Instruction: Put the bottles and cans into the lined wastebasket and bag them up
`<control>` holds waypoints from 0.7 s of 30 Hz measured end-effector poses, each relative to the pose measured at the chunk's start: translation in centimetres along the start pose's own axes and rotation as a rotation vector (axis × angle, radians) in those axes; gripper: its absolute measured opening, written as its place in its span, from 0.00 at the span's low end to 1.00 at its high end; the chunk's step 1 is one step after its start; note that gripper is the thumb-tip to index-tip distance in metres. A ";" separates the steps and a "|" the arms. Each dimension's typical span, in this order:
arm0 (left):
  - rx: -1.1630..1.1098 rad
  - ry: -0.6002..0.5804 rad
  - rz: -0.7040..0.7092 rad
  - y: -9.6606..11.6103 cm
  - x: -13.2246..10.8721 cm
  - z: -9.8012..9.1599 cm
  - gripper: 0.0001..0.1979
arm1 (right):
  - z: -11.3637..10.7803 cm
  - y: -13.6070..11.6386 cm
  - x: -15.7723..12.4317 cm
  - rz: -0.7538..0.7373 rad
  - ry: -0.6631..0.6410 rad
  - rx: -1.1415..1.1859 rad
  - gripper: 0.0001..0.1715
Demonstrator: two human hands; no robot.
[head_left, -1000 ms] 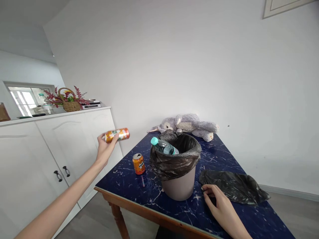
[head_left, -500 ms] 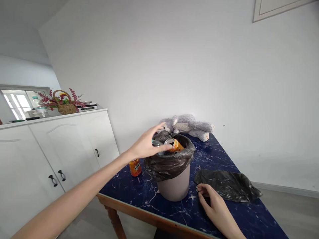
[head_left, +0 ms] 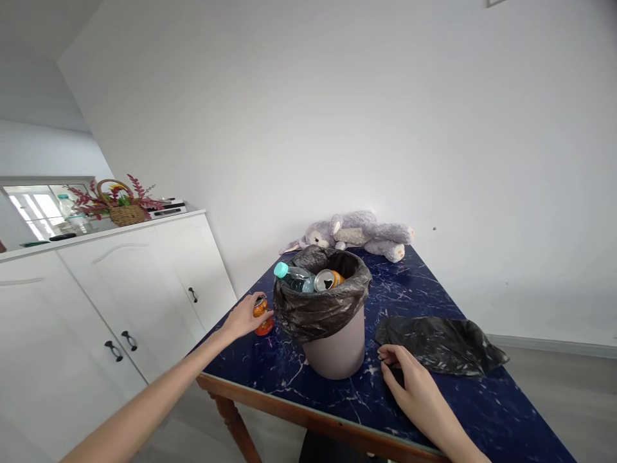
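My left hand (head_left: 245,316) has its thumb and fingers around an orange soda can (head_left: 263,326) that stands on the table. To the right of that can is a grey trash bin (head_left: 337,354), lined with a black plastic bag (head_left: 322,318) folded over its rim. A clear bottle with a teal cap (head_left: 281,270) and another orange can (head_left: 328,280) lie inside the bin near its top. My right hand (head_left: 414,386) rests on the table with curled fingers, thumb apart and nothing held. Beside it a flat black plastic bag (head_left: 443,345) lies on the table.
A grey plush toy (head_left: 357,233) lies at the back of the blue marbled table (head_left: 400,289), against the wall. White cabinets (head_left: 139,283) stand at the left, with a flower basket (head_left: 126,215) on top. A dark seat (head_left: 328,450) shows under the table's front edge.
My left hand has moved from above the bin, left and down to the can on the table. The bottle and can in the bin are now uncovered. My right hand stays put.
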State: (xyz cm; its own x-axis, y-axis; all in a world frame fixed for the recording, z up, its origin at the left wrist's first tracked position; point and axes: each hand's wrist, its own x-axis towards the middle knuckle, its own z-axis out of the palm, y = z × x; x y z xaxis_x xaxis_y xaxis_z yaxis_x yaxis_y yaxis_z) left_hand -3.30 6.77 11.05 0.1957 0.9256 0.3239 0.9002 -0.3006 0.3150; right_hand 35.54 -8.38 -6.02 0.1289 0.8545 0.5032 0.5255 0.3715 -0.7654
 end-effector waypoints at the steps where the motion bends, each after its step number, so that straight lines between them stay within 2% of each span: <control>1: 0.021 0.006 -0.014 -0.4 -0.3 0.1 0.32 | 0.0 0.0 0.0 0.000 0.000 0.002 0.13; 3: 0.049 0.063 -0.043 -0.6 0.0 -0.8 0.31 | 0.1 0.1 0.0 0.003 0.000 0.002 0.13; 6: -0.027 0.329 -0.071 0.6 1.7 -4.5 0.32 | 0.3 0.3 0.0 0.008 -0.007 -0.005 0.13; 7: -0.073 0.426 -0.060 1.6 2.5 -6.0 0.32 | 0.3 0.3 0.0 0.010 -0.009 -0.006 0.13; 9: -0.140 0.531 0.011 4.5 3.6 -9.0 0.29 | 0.4 0.4 0.1 0.020 -0.019 -0.006 0.14; 10: -0.231 0.567 0.114 6.2 3.9 -10.2 0.28 | 0.4 0.4 0.1 0.025 -0.023 -0.005 0.14; 11: -0.302 0.556 0.228 8.1 4.1 -11.1 0.27 | 0.4 0.4 0.1 0.027 -0.024 -0.003 0.14; 13: -0.346 0.457 0.425 12.0 4.0 -12.1 0.25 | 0.5 0.4 0.1 0.019 -0.023 0.000 0.14; 16: -0.321 0.254 0.596 16.5 3.7 -11.4 0.23 | 0.5 0.4 0.1 -0.011 -0.013 -0.001 0.13; 18: -0.296 0.113 0.654 18.3 3.9 -10.1 0.24 | 0.6 0.4 0.1 -0.026 -0.013 -0.005 0.13; 21: -0.239 -0.081 0.703 19.1 4.6 -8.5 0.23 | 0.6 0.4 0.1 -0.038 -0.025 -0.009 0.13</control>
State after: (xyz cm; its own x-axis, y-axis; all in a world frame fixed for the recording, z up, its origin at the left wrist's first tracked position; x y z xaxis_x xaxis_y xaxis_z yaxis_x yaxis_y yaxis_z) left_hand 11.51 3.29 26.17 0.7302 0.5081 0.4568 0.4452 -0.8610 0.2459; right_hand 35.26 -7.94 -6.46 0.0882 0.8488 0.5214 0.5374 0.4001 -0.7423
